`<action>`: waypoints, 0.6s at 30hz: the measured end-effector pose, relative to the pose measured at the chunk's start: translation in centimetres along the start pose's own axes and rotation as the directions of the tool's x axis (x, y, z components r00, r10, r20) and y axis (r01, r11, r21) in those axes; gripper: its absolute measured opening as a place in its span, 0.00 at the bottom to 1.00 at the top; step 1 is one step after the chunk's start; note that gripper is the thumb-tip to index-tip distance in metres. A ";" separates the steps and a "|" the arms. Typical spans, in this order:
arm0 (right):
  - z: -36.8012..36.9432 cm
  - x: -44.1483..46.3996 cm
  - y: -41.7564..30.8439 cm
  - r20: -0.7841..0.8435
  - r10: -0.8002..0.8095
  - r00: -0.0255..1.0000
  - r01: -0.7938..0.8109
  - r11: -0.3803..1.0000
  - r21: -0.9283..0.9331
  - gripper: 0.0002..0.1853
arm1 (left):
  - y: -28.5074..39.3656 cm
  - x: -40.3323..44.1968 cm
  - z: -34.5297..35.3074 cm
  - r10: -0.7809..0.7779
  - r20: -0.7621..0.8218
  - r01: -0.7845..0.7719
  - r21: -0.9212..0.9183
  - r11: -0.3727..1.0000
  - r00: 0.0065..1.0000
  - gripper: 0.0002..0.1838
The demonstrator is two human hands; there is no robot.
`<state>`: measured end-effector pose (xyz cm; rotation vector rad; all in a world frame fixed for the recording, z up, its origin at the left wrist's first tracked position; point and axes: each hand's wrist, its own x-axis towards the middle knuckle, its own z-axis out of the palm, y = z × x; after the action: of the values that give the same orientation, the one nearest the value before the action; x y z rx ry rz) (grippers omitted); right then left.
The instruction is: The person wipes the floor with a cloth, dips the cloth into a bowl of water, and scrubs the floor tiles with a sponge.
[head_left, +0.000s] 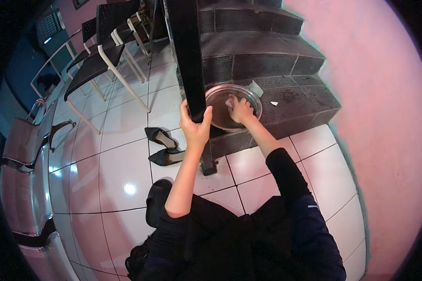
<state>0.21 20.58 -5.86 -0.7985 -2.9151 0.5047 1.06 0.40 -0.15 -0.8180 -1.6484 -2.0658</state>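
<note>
My left hand point(195, 126) is wrapped round the lower part of a black post point(186, 51), thumb on the right side and fingers on the left. Inside a round basin point(211, 93) with a clear, shiny rim, my right hand point(241, 111) reaches down into dark-looking water, fingers bent. A pale patch shows at its fingertips; I cannot make out what it is. The basin sits on the lowest dark step, just right of the post. Behind its rim lies a crumpled pale cloth or paper point(255, 88), and a small white piece point(274, 103) rests farther right.
Dark tiled stairs point(262, 65) rise ahead beside a pink wall point(365, 93). A pair of black flat shoes point(166, 157) lies on the white tiled floor point(122, 164) left of the post foot point(209, 168). Black chairs point(91, 65) stand at upper left, metal bench seats point(26, 196) at left.
</note>
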 end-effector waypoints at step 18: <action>0.6 -0.4 -0.7 0.111 -0.090 0.990 0.115 0.962 -0.247 0.39 | 0.1 0.1 -0.2 0.068 -0.005 -0.068 0.051 0.996 0.998 0.25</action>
<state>0.15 19.64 -6.21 -0.6585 -3.1357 0.1684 1.01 0.23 0.02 -0.8371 -1.6397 -1.9704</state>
